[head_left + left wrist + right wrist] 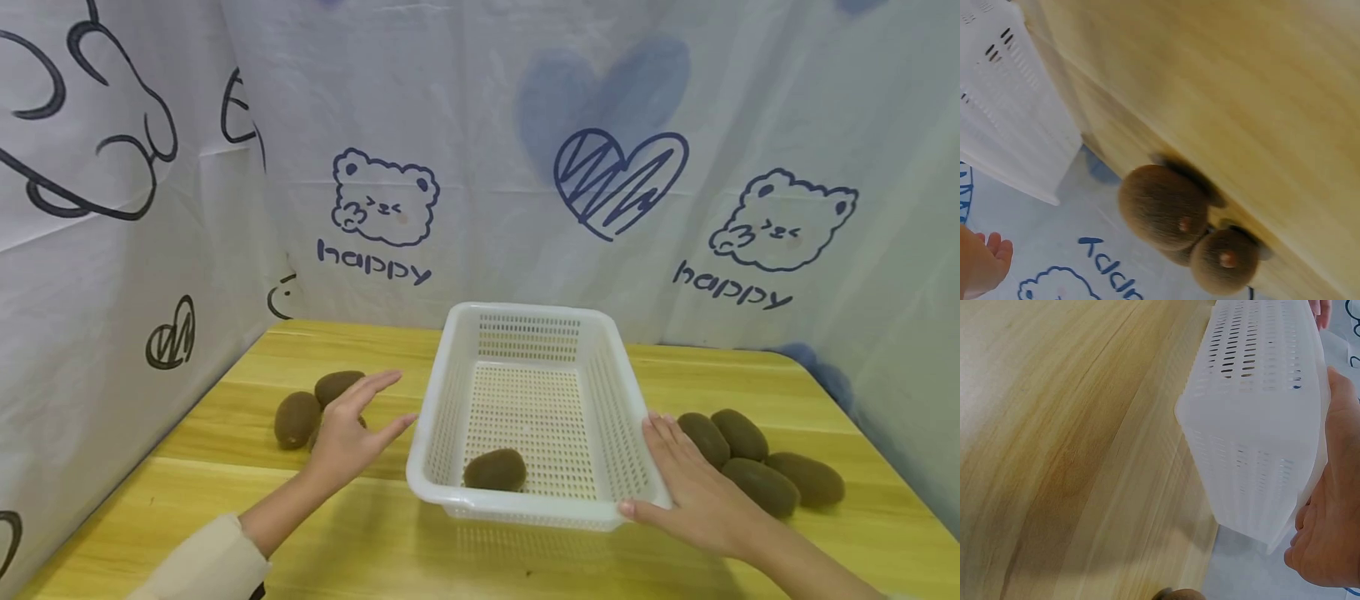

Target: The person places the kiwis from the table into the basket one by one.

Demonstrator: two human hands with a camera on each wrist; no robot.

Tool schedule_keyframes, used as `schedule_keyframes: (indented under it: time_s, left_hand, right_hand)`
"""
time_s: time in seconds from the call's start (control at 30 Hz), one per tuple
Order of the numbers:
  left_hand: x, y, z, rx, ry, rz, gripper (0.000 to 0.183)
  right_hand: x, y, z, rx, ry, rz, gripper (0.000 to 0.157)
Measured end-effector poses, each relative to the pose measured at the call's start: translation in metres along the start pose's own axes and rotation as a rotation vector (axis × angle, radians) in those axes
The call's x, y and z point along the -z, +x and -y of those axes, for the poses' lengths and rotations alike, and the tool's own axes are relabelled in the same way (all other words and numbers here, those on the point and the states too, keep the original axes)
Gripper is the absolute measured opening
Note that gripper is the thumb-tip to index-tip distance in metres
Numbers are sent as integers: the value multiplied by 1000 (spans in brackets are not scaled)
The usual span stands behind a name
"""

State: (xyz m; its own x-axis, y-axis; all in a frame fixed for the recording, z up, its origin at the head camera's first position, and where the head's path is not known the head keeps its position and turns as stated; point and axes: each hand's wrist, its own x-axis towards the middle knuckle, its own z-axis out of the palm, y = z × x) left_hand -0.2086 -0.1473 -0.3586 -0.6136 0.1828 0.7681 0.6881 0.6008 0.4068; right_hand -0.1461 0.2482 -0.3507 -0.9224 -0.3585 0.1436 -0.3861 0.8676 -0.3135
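Note:
A white plastic basket point(525, 400) with slotted walls stands on the table, one brown kiwi point(495, 470) lying inside near its front wall. My right hand point(693, 492) holds the basket's front right corner, thumb over the front rim and fingers along the right rim. In the right wrist view, the fingertips point(1297, 540) bend round the rim's edge. To the left of the basket, my left hand point(345, 429) is held with thumb and fingers spread apart, nothing between them. It partly covers a group of three kiwis point(296, 419), two of which show large in the left wrist view.
Several more kiwis point(761, 487) lie clustered right of the basket, close beside my right hand. The wooden table point(375, 550) ends at the back against a white printed cloth point(495, 167), which also hangs along the left and right sides.

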Motion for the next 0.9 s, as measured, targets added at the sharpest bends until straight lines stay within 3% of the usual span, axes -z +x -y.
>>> schedule_keyframes:
  time_s: [0.2, 0.57, 0.9]
  left_hand:
    - [9, -14, 17, 53, 15, -17, 55]
    - [21, -41, 43, 118, 135, 47, 53]
    - [28, -54, 55, 285, 183, 146, 53]
  right_hand:
    - [1, 0, -1, -1, -2, -6, 97]
    - [-1, 0, -1, 22, -23, -21, 96]
    - [0, 1, -1, 20, -19, -27, 97]
